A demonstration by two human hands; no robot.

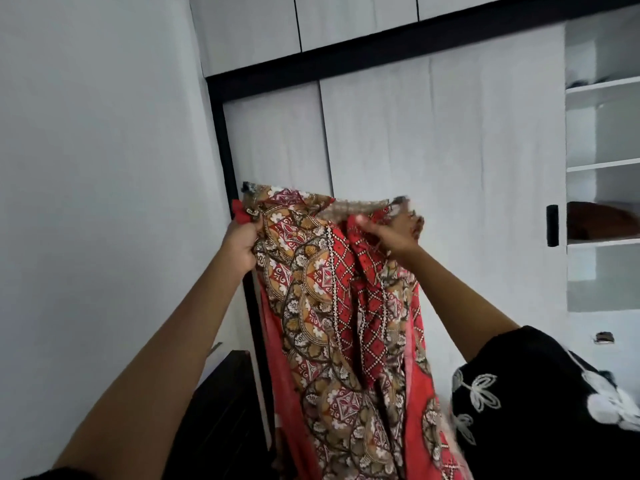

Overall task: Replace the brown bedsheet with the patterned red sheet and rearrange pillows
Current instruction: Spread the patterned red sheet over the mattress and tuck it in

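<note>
Head-worn view; forward, close on wardrobe [433, 140]

Sheet [332, 306] we hold — red, with tan and white floral medallions and white-dotted diamond bands. Our sleeve [540, 403] — black, white leaf embroidery. Wardrobe [433, 140]: pale grey doors, black frame.
</note>
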